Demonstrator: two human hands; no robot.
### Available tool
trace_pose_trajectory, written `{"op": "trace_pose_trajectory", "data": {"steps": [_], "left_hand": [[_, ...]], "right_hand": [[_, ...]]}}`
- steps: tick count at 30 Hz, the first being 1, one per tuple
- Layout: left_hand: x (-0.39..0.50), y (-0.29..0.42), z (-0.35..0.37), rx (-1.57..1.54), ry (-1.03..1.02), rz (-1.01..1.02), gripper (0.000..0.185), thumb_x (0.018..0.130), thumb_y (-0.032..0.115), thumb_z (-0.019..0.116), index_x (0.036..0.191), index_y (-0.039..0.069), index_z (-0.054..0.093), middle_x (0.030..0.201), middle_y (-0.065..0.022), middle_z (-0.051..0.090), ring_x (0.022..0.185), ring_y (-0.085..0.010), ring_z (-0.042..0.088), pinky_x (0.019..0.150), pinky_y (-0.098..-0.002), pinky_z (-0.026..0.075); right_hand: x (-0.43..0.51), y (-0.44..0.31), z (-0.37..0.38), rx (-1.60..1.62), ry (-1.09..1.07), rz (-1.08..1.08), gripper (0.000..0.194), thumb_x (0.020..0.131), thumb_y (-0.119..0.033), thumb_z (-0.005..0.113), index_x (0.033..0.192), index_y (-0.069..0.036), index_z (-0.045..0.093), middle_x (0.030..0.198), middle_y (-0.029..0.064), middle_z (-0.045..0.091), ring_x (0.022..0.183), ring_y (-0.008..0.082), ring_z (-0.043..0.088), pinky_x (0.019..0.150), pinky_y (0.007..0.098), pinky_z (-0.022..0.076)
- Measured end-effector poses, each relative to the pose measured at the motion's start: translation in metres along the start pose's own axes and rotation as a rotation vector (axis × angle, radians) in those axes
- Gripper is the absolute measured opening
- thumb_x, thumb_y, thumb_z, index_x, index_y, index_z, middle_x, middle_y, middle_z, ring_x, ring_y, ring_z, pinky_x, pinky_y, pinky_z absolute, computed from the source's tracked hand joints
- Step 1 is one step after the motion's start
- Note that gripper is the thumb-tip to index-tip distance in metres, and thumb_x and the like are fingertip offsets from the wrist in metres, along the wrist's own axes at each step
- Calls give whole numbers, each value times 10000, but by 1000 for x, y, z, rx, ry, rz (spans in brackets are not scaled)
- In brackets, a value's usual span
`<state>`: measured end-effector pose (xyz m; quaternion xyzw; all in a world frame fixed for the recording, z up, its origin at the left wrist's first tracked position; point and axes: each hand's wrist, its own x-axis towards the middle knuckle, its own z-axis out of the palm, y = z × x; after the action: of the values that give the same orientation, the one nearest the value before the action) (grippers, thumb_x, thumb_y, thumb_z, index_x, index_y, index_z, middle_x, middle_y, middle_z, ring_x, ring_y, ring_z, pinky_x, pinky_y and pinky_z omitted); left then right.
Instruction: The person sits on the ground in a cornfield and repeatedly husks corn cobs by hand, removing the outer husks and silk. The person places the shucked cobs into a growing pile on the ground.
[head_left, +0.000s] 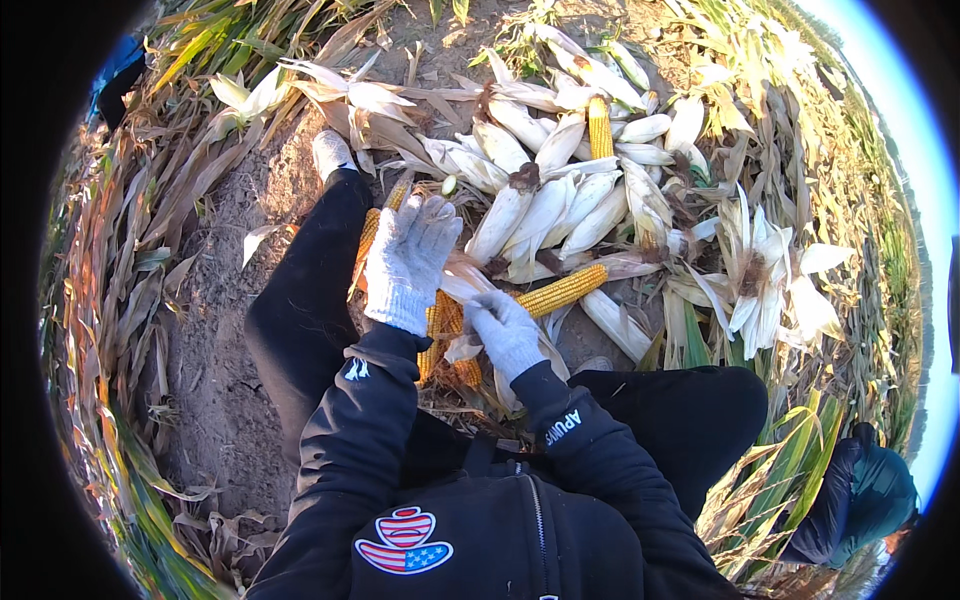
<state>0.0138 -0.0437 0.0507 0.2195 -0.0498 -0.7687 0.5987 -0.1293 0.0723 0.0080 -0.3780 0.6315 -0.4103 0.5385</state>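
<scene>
My right hand (504, 331), in a pale knit glove, is curled around the lower end of a bare yellow ear of corn (566, 291). The ear's kernels stick out to the right, and a scrap of pale husk (462, 348) hangs at the fingers. My left hand (414, 262), gloved alike, is held flat with its fingers stretched out and nothing in it. Bare yellow ears (368, 234) lie just behind and left of it. More bare ears (430, 341) rest between my wrists, partly hidden by my sleeves.
A heap of ears in husk (559, 199) lies ahead, with one bare ear (600, 129) on top. Opened husks (757, 274) lie to the right. Dry stalks (112, 262) border the soil. A crouching person (862, 495) is at lower right; blue clothing (120, 67) shows at far left.
</scene>
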Motion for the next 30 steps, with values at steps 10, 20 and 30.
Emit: {"op": "trace_pose_trajectory", "data": {"steps": [10, 20, 30], "left_hand": [[-7, -5, -16, 94, 15, -152, 474, 1013, 366, 602, 1324, 9, 613, 1293, -190, 661, 1195, -369, 635, 1057, -532, 502], [-39, -39, -16, 430, 47, -575, 437, 1031, 382, 590, 1240, 1, 640, 1075, -182, 731, 931, -329, 731, 834, -462, 611], [-44, -67, 20, 23, 55, -591, 837, 965, 744, 424, 1395, 36, 548, 1324, -192, 626, 1213, -359, 600, 1075, -510, 465]], "right_hand": [[80, 115, -99, 293, 664, 402, 487, 860, -358, 798, 1134, 22, 663, 959, 105, 660, 782, 205, 624, 660, 387, 550], [84, 64, -85, 762, 553, 177, 437, 814, -180, 801, 1142, 59, 639, 1036, 133, 679, 878, 254, 683, 734, 382, 567], [25, -80, -56, -715, 160, -975, 404, 881, -95, 758, 1248, 17, 631, 1257, 181, 675, 1192, 239, 640, 1040, 362, 507]]}}
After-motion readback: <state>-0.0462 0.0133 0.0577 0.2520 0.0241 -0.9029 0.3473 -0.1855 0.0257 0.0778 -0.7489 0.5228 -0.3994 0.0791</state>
